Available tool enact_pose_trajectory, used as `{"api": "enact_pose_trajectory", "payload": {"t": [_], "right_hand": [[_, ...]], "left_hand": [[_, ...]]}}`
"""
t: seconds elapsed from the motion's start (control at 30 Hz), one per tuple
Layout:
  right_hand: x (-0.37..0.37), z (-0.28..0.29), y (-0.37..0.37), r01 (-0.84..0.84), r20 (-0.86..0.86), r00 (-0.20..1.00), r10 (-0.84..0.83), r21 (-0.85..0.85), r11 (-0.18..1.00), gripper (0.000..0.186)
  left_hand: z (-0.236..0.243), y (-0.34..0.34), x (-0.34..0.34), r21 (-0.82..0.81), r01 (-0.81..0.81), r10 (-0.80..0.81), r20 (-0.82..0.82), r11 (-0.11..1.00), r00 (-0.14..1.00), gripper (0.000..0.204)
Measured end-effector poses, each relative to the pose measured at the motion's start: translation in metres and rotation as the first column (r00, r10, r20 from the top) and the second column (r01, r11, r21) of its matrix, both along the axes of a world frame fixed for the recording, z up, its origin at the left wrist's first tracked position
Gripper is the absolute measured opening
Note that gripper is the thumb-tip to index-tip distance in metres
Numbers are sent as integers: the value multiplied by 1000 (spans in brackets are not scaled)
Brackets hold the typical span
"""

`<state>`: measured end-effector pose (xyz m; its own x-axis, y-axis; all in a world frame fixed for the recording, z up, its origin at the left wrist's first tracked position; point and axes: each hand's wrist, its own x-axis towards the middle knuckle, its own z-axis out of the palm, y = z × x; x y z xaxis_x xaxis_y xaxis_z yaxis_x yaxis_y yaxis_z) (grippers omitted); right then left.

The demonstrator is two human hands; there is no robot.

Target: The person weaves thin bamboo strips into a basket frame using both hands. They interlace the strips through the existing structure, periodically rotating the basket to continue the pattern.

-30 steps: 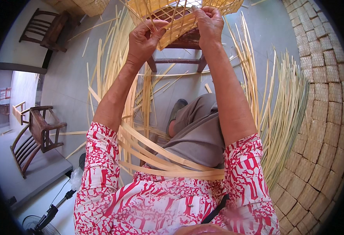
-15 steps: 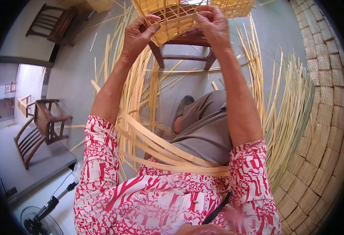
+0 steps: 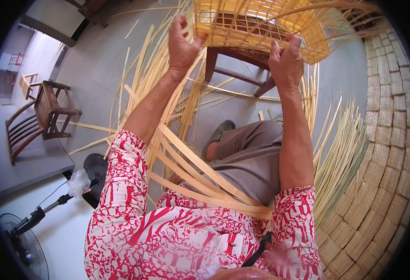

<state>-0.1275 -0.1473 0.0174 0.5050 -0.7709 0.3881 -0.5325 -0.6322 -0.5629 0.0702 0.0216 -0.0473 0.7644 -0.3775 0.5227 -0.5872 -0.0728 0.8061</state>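
A yellow woven bamboo basket (image 3: 314, 49) with an openwork lattice rests at the top of the view, over a dark wooden stool (image 3: 242, 56). Long loose strips (image 3: 335, 7) stick out from it to the right, blurred by motion. My right hand (image 3: 287, 65) grips the basket's near side, thumb and fingers closed on its edge. Beside the basket's left corner, my left hand (image 3: 184, 51) has its fingers apart and holds nothing; its thumb is close to the wall. Several flat bamboo strips (image 3: 205, 182) lie across my lap.
Bamboo strips (image 3: 144, 79) litter the floor on the left, and a bundle of thin greenish strips (image 3: 338, 149) lies on the right. Stacked woven blocks (image 3: 382, 154) line the right side. A wooden chair (image 3: 46, 109) and a fan (image 3: 23, 238) are at the left.
The basket has turned and shifted right, and its loose strips now reach out to the right. My left hand has come off the rim and spread its fingers. My right hand has moved right with the basket.
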Motion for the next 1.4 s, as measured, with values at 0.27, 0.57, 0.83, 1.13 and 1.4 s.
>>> {"api": "enact_pose_trajectory", "payload": {"t": [0.27,0.57,0.83,1.13,1.4], "right_hand": [[3,-1,-16,-89,-14,996,92,128,988,19],[22,20,23,-179,102,983,150,413,893,25],[21,-1,9,-341,260,929,263,329,881,18],[-87,47,40,-446,356,882,308,421,790,25],[-145,58,83,-490,339,867,366,720,492,25]], "left_hand": [[-3,-16,-12,-138,60,-75,-113,989,991,102],[15,-31,3,-277,-20,-33,-184,961,982,74],[12,-27,18,-25,-200,194,-149,979,970,96],[63,128,-7,338,696,-659,-236,633,714,25],[84,197,-57,495,767,-787,-236,407,570,17]]}}
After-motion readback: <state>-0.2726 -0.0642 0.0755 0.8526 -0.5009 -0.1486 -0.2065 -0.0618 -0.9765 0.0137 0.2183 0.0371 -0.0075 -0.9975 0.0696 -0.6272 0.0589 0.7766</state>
